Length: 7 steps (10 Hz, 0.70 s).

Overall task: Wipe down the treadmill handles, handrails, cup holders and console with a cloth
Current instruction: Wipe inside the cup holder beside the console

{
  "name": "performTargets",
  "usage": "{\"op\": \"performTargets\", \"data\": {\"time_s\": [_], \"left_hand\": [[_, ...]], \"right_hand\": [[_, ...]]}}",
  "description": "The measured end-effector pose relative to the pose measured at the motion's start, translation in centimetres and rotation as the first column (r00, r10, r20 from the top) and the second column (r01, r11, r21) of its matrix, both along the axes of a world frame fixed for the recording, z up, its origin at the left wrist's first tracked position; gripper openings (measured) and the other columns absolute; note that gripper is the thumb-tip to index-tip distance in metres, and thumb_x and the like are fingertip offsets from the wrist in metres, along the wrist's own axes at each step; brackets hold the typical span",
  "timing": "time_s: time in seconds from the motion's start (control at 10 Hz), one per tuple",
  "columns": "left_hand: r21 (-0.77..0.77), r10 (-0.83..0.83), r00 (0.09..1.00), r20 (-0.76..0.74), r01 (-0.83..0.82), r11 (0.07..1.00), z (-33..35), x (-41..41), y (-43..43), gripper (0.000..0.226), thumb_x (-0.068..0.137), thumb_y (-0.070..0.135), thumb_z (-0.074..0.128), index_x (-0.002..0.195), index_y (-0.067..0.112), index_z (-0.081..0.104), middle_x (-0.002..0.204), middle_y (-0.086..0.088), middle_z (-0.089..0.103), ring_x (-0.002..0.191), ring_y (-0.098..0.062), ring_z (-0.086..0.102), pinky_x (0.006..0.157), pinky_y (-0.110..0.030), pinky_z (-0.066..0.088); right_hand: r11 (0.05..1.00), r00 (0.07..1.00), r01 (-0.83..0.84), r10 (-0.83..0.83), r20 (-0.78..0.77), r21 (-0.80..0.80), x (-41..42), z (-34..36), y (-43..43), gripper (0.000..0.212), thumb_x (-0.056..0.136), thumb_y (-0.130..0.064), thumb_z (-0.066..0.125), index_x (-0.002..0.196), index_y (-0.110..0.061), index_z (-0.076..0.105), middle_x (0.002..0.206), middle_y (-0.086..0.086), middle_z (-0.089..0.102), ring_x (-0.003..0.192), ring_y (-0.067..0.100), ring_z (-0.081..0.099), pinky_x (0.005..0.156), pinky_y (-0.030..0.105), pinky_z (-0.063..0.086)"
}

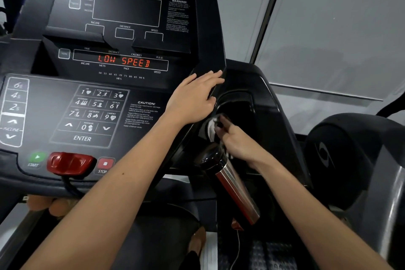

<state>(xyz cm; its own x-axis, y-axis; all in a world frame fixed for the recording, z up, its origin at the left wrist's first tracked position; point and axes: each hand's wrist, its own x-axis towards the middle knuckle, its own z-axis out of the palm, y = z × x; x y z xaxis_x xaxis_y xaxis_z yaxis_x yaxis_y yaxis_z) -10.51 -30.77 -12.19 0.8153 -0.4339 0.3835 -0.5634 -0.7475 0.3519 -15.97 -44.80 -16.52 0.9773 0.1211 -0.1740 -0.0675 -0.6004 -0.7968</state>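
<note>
The black treadmill console [105, 85] fills the left and centre, its display reading LOW SPEED. My left hand [192, 97] lies flat with straight fingers on the console's right edge, beside the glossy black cup holder [238, 105]. My right hand [235, 138] pinches a small white cloth [211, 127] and presses it against the cup holder's near inner wall. Just below the hand a chrome pulse-grip handle [236, 190] slants down to the right.
A red safety key [70, 163] sits between the green START and red STOP buttons at the console's lower left. A black machine housing [350, 160] stands at the right. Grey window blinds [328, 28] lie behind. The treadmill deck [153, 237] is below.
</note>
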Motion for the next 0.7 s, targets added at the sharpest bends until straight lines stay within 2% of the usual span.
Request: {"op": "performTargets", "data": {"time_s": [0.1, 0.2, 0.3, 0.4, 0.5, 0.6, 0.7], "left_hand": [[0.004, 0.002, 1.000, -0.001, -0.002, 1.000, 0.0, 0.0, 0.0, 0.053, 0.090, 0.012, 0.046, 0.141, 0.025, 0.036, 0.153, 0.015, 0.023, 0.141, 0.001, 0.014, 0.116, -0.025, 0.004], [0.004, 0.005, 1.000, 0.001, -0.005, 1.000, 0.0, 0.0, 0.0, 0.053, 0.090, 0.013, 0.046, 0.141, 0.025, 0.036, 0.153, 0.015, 0.023, 0.141, 0.001, 0.014, 0.116, -0.025, 0.004], [0.008, 0.001, 1.000, 0.003, -0.001, 1.000, -0.1, 0.0, 0.0, 0.053, 0.091, 0.013, 0.046, 0.141, 0.025, 0.036, 0.153, 0.015, 0.023, 0.141, 0.001, 0.014, 0.116, -0.025, 0.004], [0.006, -0.003, 1.000, -0.004, 0.003, 1.000, -0.1, 0.0, 0.1, 0.053, 0.091, 0.013, 0.046, 0.141, 0.025, 0.036, 0.154, 0.015, 0.022, 0.141, 0.001, 0.014, 0.116, -0.025, 0.003], [0.012, 0.003, 1.000, 0.004, -0.003, 1.000, -0.1, 0.1, 0.1, 0.053, 0.091, 0.012, 0.046, 0.141, 0.025, 0.036, 0.154, 0.015, 0.022, 0.141, 0.001, 0.014, 0.116, -0.025, 0.003], [0.013, 0.003, 1.000, 0.009, -0.003, 1.000, -0.1, 0.1, 0.0, 0.053, 0.090, 0.012, 0.046, 0.141, 0.025, 0.036, 0.154, 0.014, 0.022, 0.141, 0.001, 0.014, 0.116, -0.025, 0.003], [0.011, 0.004, 1.000, 0.003, -0.004, 1.000, -0.1, 0.1, 0.0, 0.053, 0.091, 0.012, 0.046, 0.141, 0.025, 0.036, 0.154, 0.015, 0.022, 0.141, 0.001, 0.014, 0.116, -0.025, 0.003]], "right_hand": [[0.993, 0.999, 0.015, -0.020, 0.044, 0.113, 2.0, -1.0, 2.2, 0.075, 0.095, -0.014, 0.044, 0.148, -0.013, -0.008, 0.125, 0.011, 0.044, 0.113, 0.018, 0.050, 0.095, 0.027, 0.041], [0.997, 0.985, 0.075, -0.077, 0.153, 0.019, 4.3, -1.8, 3.4, 0.073, 0.086, -0.018, 0.048, 0.147, -0.007, 0.010, 0.147, 0.021, 0.025, 0.137, 0.035, 0.023, 0.113, 0.046, 0.024], [1.000, 0.972, 0.014, -0.020, 0.232, 0.027, 3.9, -1.8, 3.0, 0.064, 0.081, -0.022, 0.049, 0.140, -0.005, 0.031, 0.139, 0.023, 0.035, 0.132, 0.037, 0.033, 0.111, 0.050, 0.027], [0.994, 0.971, -0.102, 0.110, 0.211, -0.045, 1.4, -1.0, 1.6, 0.053, 0.089, -0.013, 0.049, 0.140, -0.007, 0.037, 0.144, 0.012, 0.039, 0.134, 0.025, 0.037, 0.112, 0.037, 0.030], [0.964, 0.957, -0.185, 0.221, 0.190, -0.190, -0.6, -1.1, 0.8, 0.049, 0.092, -0.011, 0.046, 0.140, -0.016, 0.039, 0.149, 0.001, 0.035, 0.136, 0.021, 0.035, 0.112, 0.039, 0.031], [0.980, 0.969, -0.174, 0.188, 0.162, -0.098, -0.6, -1.2, 1.3, 0.051, 0.095, -0.017, 0.041, 0.144, -0.019, 0.030, 0.152, 0.001, 0.027, 0.139, 0.021, 0.027, 0.114, 0.044, 0.025], [0.981, 0.972, -0.158, 0.133, 0.194, 0.117, 1.0, -1.4, 2.3, 0.087, 0.077, -0.019, 0.058, 0.147, -0.014, 0.006, 0.152, 0.010, 0.022, 0.140, 0.022, 0.026, 0.115, 0.041, 0.024]]}}
